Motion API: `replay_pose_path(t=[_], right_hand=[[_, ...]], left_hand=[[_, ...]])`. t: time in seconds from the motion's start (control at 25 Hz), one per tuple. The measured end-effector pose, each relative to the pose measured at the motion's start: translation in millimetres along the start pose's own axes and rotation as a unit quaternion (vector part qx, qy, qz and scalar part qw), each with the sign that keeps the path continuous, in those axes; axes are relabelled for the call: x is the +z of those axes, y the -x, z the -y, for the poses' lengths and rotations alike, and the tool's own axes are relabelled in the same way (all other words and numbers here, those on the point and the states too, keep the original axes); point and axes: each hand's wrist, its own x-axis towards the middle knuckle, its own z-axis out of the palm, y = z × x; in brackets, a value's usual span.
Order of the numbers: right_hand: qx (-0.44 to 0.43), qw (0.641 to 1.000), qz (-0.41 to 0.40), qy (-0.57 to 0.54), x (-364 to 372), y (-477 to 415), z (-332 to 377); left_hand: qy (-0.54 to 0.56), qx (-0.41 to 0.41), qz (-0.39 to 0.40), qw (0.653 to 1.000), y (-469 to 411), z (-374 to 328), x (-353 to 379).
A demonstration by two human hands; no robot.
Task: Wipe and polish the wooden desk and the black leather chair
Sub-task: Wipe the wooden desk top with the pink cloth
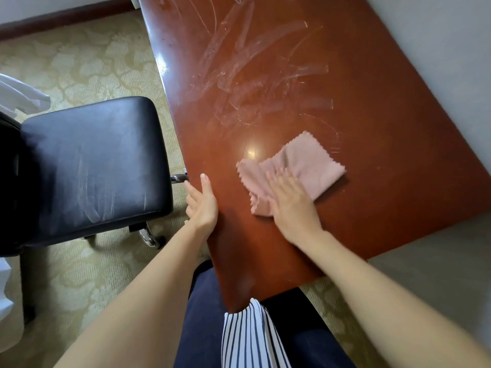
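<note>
Nearest, two bare forearms reach forward over dark blue trousers (202,314) and the hem of a striped top (247,338). Just past them begins the near corner of the wooden desk (385,181), its red-brown top running away at a slant toward the far wall.

On the desk's left edge rests the left hand (202,205), thumb lying on top of the wood and the fingers curled loosely down over the side, gripping nothing but the edge itself. Further in, the right hand (291,201) lies palm down with fingers straight and slightly spread, pressing flat on the near part of a pink cloth (300,168). It does not clutch the cloth; it only pins it to the desk. The cloth is folded and rumpled, with a zigzag edge, and its far corner sticks out beyond the fingertips.

Left of the desk, just beside its edge, stands the black leather chair (87,166) on patterned beige carpet (87,62). Pale streaks show on the seat, and a chrome leg shows under it.

Beyond the cloth a bright spot of light reflects off the wood, and further back the desk top is crossed by many whitish curved smears. A pale wall (438,35) lies along the desk's right side.
</note>
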Motion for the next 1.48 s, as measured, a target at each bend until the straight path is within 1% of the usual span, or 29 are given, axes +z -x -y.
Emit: replay_pose_path(t=[0.16,0.24,0.28,0.36,0.44,0.6,0.72,0.84,0.92,0.96,1.04,1.2,1.28,1.36,1.44,1.48], right_hand=[[-0.039,0.998,-0.009,-0.046,12.4,52.3,12.4],[-0.060,0.996,-0.036,-0.046,7.1,60.5,-4.9],[-0.054,0.996,-0.049,-0.044,3.4,58.6,-18.3],[-0.008,0.996,-0.070,-0.048,-4.1,47.3,-48.8],[0.053,0.995,-0.066,-0.048,-11.8,30.4,-78.0],[0.137,0.987,-0.076,-0.032,-23.1,-17.0,-117.7],[0.170,0.984,-0.041,0.019,-27.7,-58.0,-141.2],[0.241,0.970,0.014,-0.013,-39.6,-80.1,-140.4],[0.260,0.965,0.014,-0.035,-44.2,-78.9,-126.8],[0.246,0.969,-0.006,-0.029,-43.0,-73.1,-116.9],[0.190,0.981,-0.048,-0.018,-30.0,-56.0,-94.1],[0.116,0.990,-0.061,-0.051,-7.7,-16.2,-35.9],[0.087,0.993,-0.049,-0.062,-1.9,0.5,-4.9],[0.066,0.994,-0.018,-0.084,2.9,11.8,21.6],[0.064,0.987,0.015,-0.147,4.2,19.5,44.9],[0.076,0.977,0.030,-0.196,1.8,23.0,54.9]], left_hand=[[-0.014,-0.002,-0.001,1.000,-0.3,1.1,1.1],[-0.020,-0.004,-0.003,1.000,0.4,0.2,2.0],[-0.024,-0.006,-0.004,1.000,0.8,-0.4,2.1],[-0.028,-0.008,0.002,1.000,0.8,-0.4,1.7],[-0.027,-0.008,0.007,1.000,0.6,0.5,1.3],[-0.027,-0.009,0.004,1.000,-0.4,-0.1,1.3],[-0.028,-0.008,0.002,1.000,-0.5,-0.4,1.6],[-0.026,-0.009,-0.006,1.000,-1.2,-1.4,2.6],[-0.028,-0.014,-0.013,0.999,-1.0,-2.3,3.7],[-0.030,-0.016,-0.012,0.999,-0.9,-2.4,4.4],[-0.034,-0.016,-0.008,0.999,-1.7,-2.3,4.9],[-0.041,-0.013,-0.002,0.999,0.3,-3.1,3.6],[-0.034,-0.007,0.005,0.999,3.0,-4.0,1.5],[-0.032,0.004,0.023,0.999,5.9,-4.9,-1.5],[-0.024,0.015,0.051,0.998,6.5,-2.2,-6.7],[-0.009,0.021,0.077,0.997,6.5,1.2,-10.7]])
